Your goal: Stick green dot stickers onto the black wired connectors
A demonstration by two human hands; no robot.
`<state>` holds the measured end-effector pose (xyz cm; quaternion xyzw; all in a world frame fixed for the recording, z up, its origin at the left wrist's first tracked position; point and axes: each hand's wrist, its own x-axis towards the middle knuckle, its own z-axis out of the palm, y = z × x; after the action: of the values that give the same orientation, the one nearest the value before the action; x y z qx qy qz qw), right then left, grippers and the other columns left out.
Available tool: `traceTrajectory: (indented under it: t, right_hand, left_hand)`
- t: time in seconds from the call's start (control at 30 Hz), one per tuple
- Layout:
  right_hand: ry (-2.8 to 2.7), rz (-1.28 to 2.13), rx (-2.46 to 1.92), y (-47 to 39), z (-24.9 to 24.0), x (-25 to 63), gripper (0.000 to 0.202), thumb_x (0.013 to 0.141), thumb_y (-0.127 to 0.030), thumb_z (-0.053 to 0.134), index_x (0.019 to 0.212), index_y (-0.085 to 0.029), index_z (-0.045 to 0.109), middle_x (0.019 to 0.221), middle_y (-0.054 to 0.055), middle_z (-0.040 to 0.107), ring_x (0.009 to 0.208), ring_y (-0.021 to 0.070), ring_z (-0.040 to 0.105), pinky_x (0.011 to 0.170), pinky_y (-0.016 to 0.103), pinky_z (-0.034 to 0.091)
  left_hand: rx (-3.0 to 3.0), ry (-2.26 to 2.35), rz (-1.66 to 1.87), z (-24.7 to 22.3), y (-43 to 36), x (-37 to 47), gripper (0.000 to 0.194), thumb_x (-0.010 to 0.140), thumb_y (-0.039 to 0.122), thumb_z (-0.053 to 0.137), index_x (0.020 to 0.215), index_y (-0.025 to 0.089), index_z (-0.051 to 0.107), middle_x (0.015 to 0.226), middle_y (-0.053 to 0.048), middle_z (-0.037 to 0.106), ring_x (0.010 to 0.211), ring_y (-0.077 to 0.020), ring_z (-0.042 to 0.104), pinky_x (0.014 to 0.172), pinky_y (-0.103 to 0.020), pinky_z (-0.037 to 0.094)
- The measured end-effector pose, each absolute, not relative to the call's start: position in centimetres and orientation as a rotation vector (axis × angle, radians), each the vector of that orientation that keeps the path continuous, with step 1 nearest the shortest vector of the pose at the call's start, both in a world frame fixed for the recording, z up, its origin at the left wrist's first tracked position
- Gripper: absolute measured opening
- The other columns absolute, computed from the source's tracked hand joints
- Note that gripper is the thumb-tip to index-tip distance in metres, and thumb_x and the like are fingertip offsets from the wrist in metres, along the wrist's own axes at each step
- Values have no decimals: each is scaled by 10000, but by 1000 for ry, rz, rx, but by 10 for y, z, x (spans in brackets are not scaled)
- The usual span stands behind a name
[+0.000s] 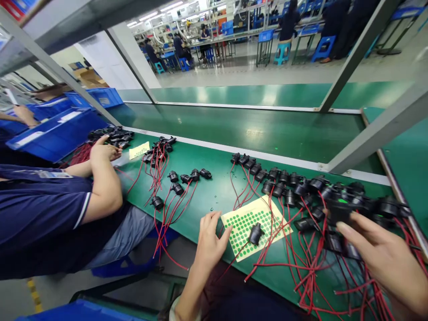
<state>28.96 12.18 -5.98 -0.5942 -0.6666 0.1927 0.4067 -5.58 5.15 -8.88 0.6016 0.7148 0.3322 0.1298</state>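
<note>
My left hand is at the left edge of a pale yellow sheet of green round stickers, thumb and fingers apart, with nothing visible between them. On that sheet lies one black cylindrical plastic part with a red wire. At the right, my right hand pinches a black plastic part that carries a green dot; motion blurs it. Beneath and around it are many similar black parts, their red wires trailing toward the bench's front edge.
A co-worker's hand works at the left among more black parts and another sticker sheet. Several wired parts lie between us. Blue bins stand far left. Metal frame posts rise behind the green bench.
</note>
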Motion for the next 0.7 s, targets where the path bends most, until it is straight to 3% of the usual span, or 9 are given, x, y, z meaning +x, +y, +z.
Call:
traceTrajectory:
  t: [0.07,0.13,0.23,0.47,0.63,0.7]
  right_hand:
    - [-1763,261,-1557,144,-58,275,519,848,-692,502,875,-210,693,997,118,712,752,281,700,641,420,604]
    - [-1797,166,-1576,167,-62,261,559,854,-700,445,868,-196,686,1075,150,677,951,331,668,837,508,559]
    - [-1864,64,-1598,194,-74,243,540,872,-629,427,858,-161,695,1170,199,626,1139,380,567,967,568,468]
    - [-2009,-120,-1638,216,-85,210,334,886,-387,536,875,-98,703,1371,268,486,1314,462,379,973,661,401]
    - [-2066,-132,-1510,202,-80,203,314,935,-319,525,1009,-50,671,1376,320,462,1314,506,367,949,707,379]
    - [-2091,-88,-1394,189,-76,199,315,962,-319,505,1076,-63,650,1347,299,498,1285,480,414,950,688,394]
  left_hand:
    - [1687,2051,923,-98,59,-56,397,846,334,659,1207,173,621,1114,-120,659,1063,-296,591,933,-466,511]
    - [1609,2012,926,-103,63,-56,379,835,331,658,1186,193,630,1078,-102,673,1039,-290,594,925,-459,505]
    - [1452,1940,974,-105,65,-56,315,821,330,646,1108,200,658,1035,-89,690,984,-273,616,908,-434,500]
    - [1238,1728,981,-99,65,-56,202,811,366,620,826,173,681,768,-27,624,765,-208,593,733,-316,463]
    - [1181,1681,1028,-100,64,-51,232,819,368,612,760,160,695,687,-10,562,720,-192,532,705,-299,407]
    - [1140,1649,1062,-101,64,-49,239,826,367,613,755,157,700,693,-14,568,727,-191,529,715,-299,404]
